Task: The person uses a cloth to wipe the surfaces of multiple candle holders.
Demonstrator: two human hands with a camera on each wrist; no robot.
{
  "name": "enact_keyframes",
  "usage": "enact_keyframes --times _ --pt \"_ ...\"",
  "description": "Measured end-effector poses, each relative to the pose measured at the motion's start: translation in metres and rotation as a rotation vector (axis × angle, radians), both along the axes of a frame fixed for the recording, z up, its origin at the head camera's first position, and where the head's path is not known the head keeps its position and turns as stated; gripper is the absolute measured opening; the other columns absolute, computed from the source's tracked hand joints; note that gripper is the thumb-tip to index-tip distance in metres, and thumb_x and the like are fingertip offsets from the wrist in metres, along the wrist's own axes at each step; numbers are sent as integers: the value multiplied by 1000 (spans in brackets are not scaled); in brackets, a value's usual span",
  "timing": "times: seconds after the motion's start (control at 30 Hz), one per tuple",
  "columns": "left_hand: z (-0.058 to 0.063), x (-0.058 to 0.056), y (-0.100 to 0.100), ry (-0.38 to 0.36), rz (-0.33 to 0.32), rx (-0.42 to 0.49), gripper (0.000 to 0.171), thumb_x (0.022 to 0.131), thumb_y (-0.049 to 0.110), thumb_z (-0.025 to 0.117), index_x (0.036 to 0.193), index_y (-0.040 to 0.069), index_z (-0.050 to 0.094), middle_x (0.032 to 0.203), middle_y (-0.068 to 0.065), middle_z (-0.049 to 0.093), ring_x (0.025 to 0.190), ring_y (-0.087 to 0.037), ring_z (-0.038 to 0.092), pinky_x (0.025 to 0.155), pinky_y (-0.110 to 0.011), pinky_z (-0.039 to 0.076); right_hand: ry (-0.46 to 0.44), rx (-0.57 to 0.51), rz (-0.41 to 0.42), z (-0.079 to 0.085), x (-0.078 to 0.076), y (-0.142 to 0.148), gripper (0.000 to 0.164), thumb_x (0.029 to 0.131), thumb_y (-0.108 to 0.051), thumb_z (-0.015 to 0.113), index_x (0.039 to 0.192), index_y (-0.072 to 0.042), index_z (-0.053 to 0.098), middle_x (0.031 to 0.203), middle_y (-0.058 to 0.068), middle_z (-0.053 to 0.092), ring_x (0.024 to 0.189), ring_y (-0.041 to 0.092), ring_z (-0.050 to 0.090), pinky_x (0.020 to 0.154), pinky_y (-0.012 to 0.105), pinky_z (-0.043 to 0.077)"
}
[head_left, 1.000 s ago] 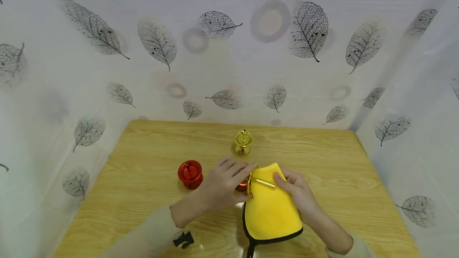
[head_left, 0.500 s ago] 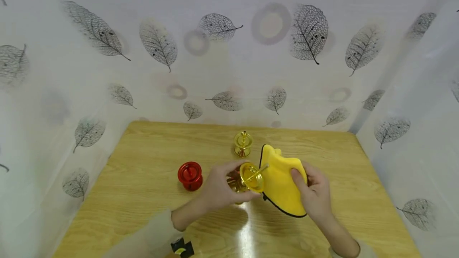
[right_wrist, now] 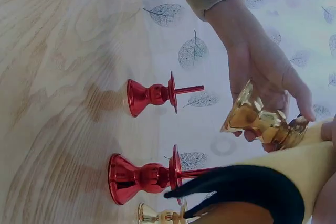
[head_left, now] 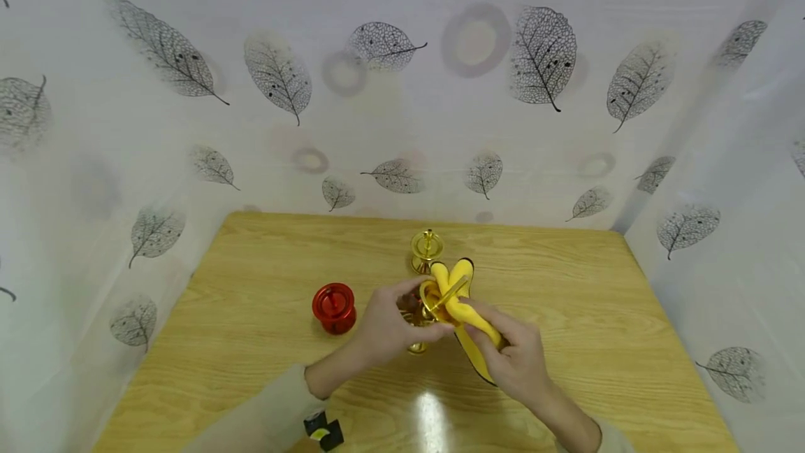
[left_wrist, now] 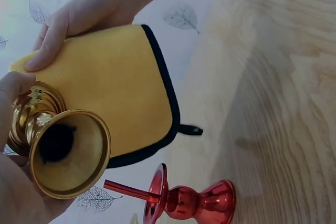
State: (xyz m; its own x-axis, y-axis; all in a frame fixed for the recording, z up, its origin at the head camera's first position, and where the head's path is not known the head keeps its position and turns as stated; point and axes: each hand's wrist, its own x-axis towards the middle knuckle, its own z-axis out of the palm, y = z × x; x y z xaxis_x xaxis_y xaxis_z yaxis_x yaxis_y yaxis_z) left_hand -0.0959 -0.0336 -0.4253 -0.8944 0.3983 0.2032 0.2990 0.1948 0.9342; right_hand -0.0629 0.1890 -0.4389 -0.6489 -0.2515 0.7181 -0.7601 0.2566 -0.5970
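Note:
My left hand (head_left: 380, 327) holds a gold candlestick (left_wrist: 71, 153) tilted, by its dish, with thumb and fingers on the rim. Its hollow foot points away from the cloth in the left wrist view, and its thin spike leans up to the right in the head view. A yellow cleaning cloth (left_wrist: 121, 87) with black edging and a hanging loop is pinched by my right hand (head_left: 518, 358). Folded in the head view, the cloth lies against the candlestick's dish. The right wrist view shows the candlestick's foot (right_wrist: 247, 116) well off the table.
One red candlestick (head_left: 335, 307) stands upright left of my left hand. Another red candlestick (right_wrist: 152, 177) is mostly hidden behind that hand in the head view. Farther back stands a second gold candlestick (head_left: 426, 247) on the wooden table (head_left: 264, 264). Leaf-print curtain surrounds it.
My right hand swung the cloth away to the right, then brought it back, folded, against the dish. The left hand has turned the candlestick so its spike points up to the right.

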Motion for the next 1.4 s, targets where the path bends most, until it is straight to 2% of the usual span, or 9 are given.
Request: enact_keyframes --times 0.17,0.37,0.5,0.7,0.9,1.03,1.13,1.2,1.4 --pt "-3 -3 1 -50 -33 -12 46 82 27 92 123 18 74 97 1 77 76 -5 66 64 -23 58 123 122 9 0 -4 5 26 99 -8 73 121 5 75 107 23 80 105 17 79 92 17 60" --pt "-6 -2 0 -140 -53 -42 42 81 31 93 117 19 77 94 3 76 74 -5 66 64 -22 58 68 237 34 -6 -5 15 36 98 -21 76 126 1 75 111 22 79 98 30 80 90 18 60" --pt "-6 -4 -3 -203 -106 -21 50 85 28 90 130 16 73 105 -2 78 84 -9 70 74 -23 61 113 197 24 -11 -9 18 33 98 -18 75 124 1 76 111 22 79 109 19 78 89 18 60" --pt "-4 -6 -10 -282 -206 110 69 90 9 83 152 4 54 125 -20 70 97 -7 71 90 -22 60 174 75 43 -14 -17 25 35 102 -22 70 123 5 75 117 18 78 123 0 67 89 18 60" --pt "-7 -4 -6 -243 -139 107 68 86 8 87 148 3 60 122 -18 73 90 -7 70 82 -21 61 111 103 36 -11 -14 26 31 98 -13 74 124 5 74 113 23 79 116 6 73 87 18 60" --pt "-11 2 0 -87 -45 4 73 83 8 90 148 2 59 119 -13 77 85 -10 73 77 -20 62 66 259 -43 -2 -9 23 32 93 -14 79 122 1 76 110 20 80 103 22 80 86 17 60" --pt "-12 5 5 59 6 -81 73 81 6 91 146 0 60 117 -11 78 84 -15 75 75 -20 62 92 372 -95 6 -6 19 35 100 -30 68 119 -2 77 109 15 82 93 29 81 83 18 61" --pt "-12 6 7 103 21 -97 72 80 5 91 146 -1 60 116 -11 78 86 -17 77 74 -20 63 127 395 -119 10 -6 17 43 105 -38 56 117 -2 77 106 14 82 89 30 81 80 20 62" --pt "-8 3 8 -37 23 -7 72 81 11 92 146 7 61 118 -8 78 87 -11 74 76 -23 63 200 326 -138 14 -7 20 43 108 -35 54 117 0 78 104 18 82 86 32 81 82 19 62"
